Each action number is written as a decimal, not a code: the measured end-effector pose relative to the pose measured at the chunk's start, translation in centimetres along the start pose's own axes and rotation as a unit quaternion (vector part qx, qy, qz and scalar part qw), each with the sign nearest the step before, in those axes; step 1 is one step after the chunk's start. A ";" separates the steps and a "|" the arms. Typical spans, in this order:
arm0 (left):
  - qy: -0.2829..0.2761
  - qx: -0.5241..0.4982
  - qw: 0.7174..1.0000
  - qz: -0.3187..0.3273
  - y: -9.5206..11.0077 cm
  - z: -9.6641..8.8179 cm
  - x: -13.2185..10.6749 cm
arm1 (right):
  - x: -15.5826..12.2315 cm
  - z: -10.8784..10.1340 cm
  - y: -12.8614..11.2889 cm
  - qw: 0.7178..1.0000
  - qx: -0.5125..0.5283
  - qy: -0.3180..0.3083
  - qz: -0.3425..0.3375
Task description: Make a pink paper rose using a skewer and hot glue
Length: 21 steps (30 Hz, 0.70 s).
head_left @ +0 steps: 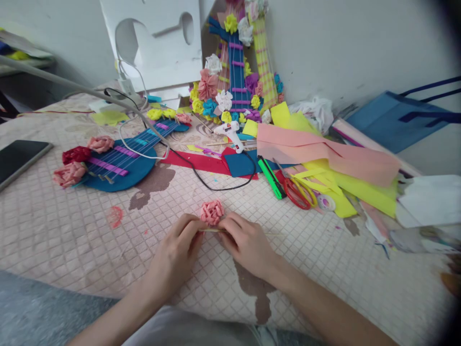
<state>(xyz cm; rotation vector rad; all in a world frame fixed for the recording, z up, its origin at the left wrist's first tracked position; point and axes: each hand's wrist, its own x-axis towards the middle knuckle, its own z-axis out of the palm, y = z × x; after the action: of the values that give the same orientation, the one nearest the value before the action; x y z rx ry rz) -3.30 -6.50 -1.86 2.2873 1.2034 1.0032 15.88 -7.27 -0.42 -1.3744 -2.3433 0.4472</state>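
My left hand (181, 245) and my right hand (249, 242) are close together at the middle of the table, fingers pinched on a thin wooden stick (274, 234). The stick lies roughly level, its right end sticking out past my right hand. Right behind the fingertips sits a pink crepe-paper flower (212, 212), its ruffled petals facing up. Whether the fingers also grip the flower's edge or a strip of paper is hard to see. Beyond it a white hot glue gun (230, 133) rests with its black cord (205, 184) looped toward me.
A blue paper guitar (140, 166) with paper flowers lies left, near a phone (23, 161). To the right are a green utility knife (271, 177), red-handled scissors (296, 193), tape (326, 202) and pink crepe paper (324, 151). Flower-decorated guitars (236, 72) lean at the back.
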 end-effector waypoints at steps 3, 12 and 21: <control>-0.006 -0.005 1.000 -0.006 0.0 -0.1 0.1 | 0.0 -0.1 0.0 1.000 0.004 0.004 0.001; -0.030 0.010 0.999 -0.019 -0.5 -0.5 0.1 | 0.0 -0.2 0.0 1.000 0.000 0.010 0.011; -0.027 0.017 0.999 0.004 -0.3 -0.5 0.3 | 0.1 -0.2 -0.1 1.000 -0.002 0.010 0.009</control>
<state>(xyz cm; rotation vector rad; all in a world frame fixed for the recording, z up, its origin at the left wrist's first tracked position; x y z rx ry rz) -3.75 -6.09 -1.57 2.3304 1.1993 0.9249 15.86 -7.17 -0.18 -1.3975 -2.3190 0.4322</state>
